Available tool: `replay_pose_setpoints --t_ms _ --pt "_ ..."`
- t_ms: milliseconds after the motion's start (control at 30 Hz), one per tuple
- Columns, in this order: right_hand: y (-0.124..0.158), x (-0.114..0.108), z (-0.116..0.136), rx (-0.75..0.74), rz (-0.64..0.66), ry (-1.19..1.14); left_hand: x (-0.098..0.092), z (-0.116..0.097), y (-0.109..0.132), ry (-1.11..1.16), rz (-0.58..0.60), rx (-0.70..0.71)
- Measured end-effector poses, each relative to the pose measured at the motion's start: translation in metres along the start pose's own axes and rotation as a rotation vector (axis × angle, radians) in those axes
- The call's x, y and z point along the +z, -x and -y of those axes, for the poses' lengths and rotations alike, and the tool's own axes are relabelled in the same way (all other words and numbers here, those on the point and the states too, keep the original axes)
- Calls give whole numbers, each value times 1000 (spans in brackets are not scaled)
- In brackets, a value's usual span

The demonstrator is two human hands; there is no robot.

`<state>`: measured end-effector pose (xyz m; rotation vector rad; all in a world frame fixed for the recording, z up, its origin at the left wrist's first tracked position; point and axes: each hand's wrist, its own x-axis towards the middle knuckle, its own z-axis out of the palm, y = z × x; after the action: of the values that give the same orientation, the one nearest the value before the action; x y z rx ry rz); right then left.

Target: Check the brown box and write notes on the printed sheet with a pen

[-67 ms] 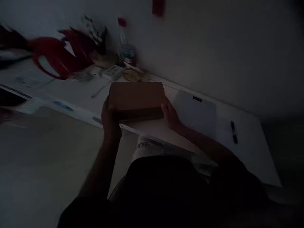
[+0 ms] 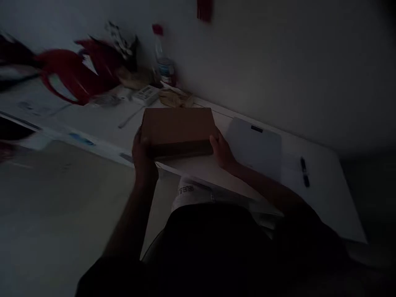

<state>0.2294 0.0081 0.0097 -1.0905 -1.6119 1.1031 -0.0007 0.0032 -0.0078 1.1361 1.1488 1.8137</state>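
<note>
Between my two hands is a brown cardboard box [image 2: 179, 126], held near the front edge of a white table [image 2: 198, 167]. My left hand [image 2: 142, 154] grips its left side, with most fingers hidden behind the box. On the opposite side my right hand [image 2: 222, 149] is closed on the near right corner, its thumb showing at the front. The box looks closed, and its near side is in shadow. A flat grey laptop-like slab [image 2: 255, 144] lies on the table just right of my right hand.
A red kettle-like jug [image 2: 66, 72] stands at the left. Near the wall are a clear bottle with a red cap [image 2: 165, 64], a small white box [image 2: 146, 95] and a tan packet [image 2: 175, 98]. A dark slim object [image 2: 305, 171] lies toward the right end. The room is dim.
Both hands keep the same hold on the box. Only a very slight shift of the view shows.
</note>
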Motion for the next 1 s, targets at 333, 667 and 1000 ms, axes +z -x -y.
replay_pose_setpoints --t_ms 333,667,1000 --pt "-5 -3 -7 -45 -46 109 4 12 -6 13 -58 -22" --pt "-9 -7 -13 -97 -86 187 3 17 -7 29 -19 -7" --pt "-14 -15 -17 -117 -53 215 -8 29 -18 -140 -72 -30"
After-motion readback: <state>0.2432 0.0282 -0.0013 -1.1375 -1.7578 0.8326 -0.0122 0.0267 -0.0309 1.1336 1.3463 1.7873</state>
